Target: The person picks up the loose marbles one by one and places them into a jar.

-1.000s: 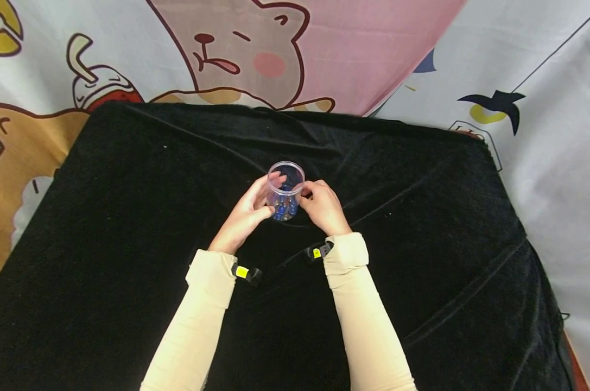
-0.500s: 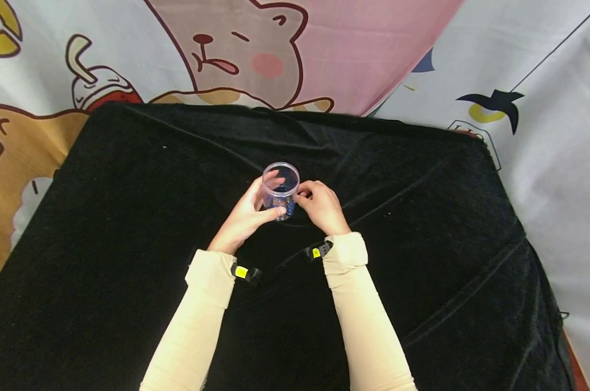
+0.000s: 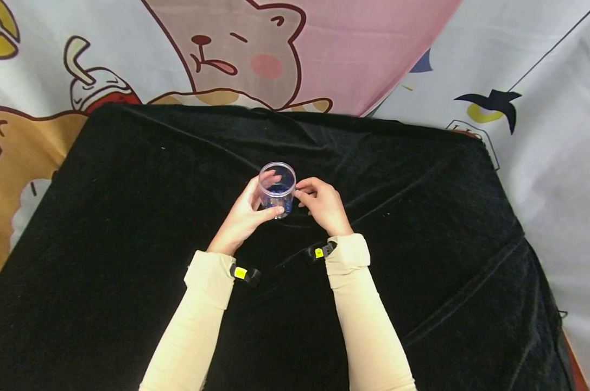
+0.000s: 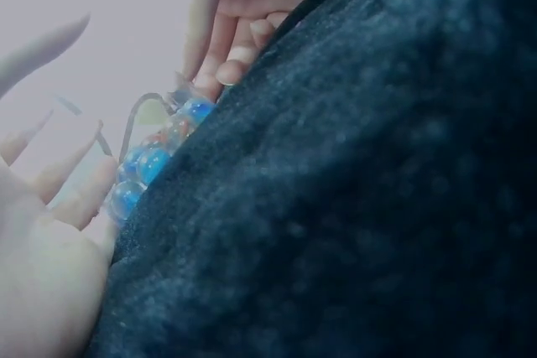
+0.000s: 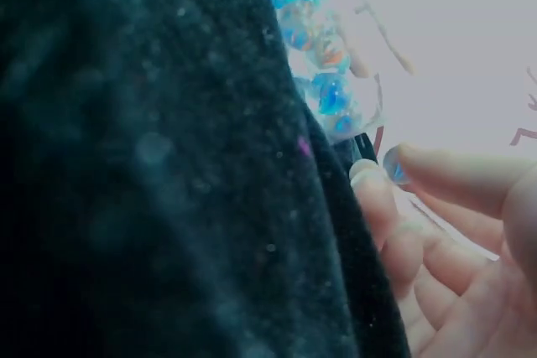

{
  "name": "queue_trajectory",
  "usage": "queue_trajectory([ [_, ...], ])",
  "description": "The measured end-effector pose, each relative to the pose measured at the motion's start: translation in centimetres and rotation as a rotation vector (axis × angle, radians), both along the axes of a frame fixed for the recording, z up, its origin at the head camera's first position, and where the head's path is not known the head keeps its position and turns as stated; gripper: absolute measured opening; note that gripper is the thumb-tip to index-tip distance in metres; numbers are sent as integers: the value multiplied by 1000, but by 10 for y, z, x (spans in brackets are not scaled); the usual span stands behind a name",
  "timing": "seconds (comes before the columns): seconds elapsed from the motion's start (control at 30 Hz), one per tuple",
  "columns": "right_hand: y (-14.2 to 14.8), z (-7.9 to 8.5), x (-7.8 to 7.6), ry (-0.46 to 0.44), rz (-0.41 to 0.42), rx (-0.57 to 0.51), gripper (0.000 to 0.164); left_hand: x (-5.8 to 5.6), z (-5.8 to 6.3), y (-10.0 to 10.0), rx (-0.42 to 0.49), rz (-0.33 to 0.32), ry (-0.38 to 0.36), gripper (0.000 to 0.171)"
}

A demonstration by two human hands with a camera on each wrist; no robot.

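A clear plastic jar point(image 3: 277, 191) stands upright on the black cloth, with several blue and clear glass marbles point(image 4: 153, 165) in its lower part. The left hand point(image 3: 243, 217) holds the jar from its left side, thumb across the front and fingers behind. Close to the jar's right side, the right hand point(image 3: 324, 205) has its thumb and index finger together. Between those tips the right wrist view shows a single bluish glass marble point(image 5: 394, 165), outside the jar and just below its base in that view. The right hand's other fingers are curled.
Black velvety cloth point(image 3: 436, 244) with some folds covers the table. Behind it hangs a cartoon-printed curtain point(image 3: 343, 49). A dark strap with a yellow tag point(image 3: 240, 273) sits at each wrist.
The jar has shifted slightly left, and the left thumb has moved further across its front. The right hand's fingertips now show a little apart from the jar's side.
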State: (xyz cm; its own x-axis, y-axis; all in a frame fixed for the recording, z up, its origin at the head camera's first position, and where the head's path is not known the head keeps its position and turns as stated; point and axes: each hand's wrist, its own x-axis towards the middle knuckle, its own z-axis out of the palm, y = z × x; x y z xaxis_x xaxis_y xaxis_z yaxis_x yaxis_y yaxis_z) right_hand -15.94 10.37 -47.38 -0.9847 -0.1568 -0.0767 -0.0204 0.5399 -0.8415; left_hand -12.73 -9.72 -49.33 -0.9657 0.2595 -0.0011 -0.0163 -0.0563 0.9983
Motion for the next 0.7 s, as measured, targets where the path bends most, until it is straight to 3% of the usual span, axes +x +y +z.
queue_trajectory([
  [0.23,0,2,-1,62,-38,-37,21,1,1,-1,11,33,-7,74],
  [0.7,-1,16,1,151,-101,-165,21,1,2,-1,26,32,-28,74],
])
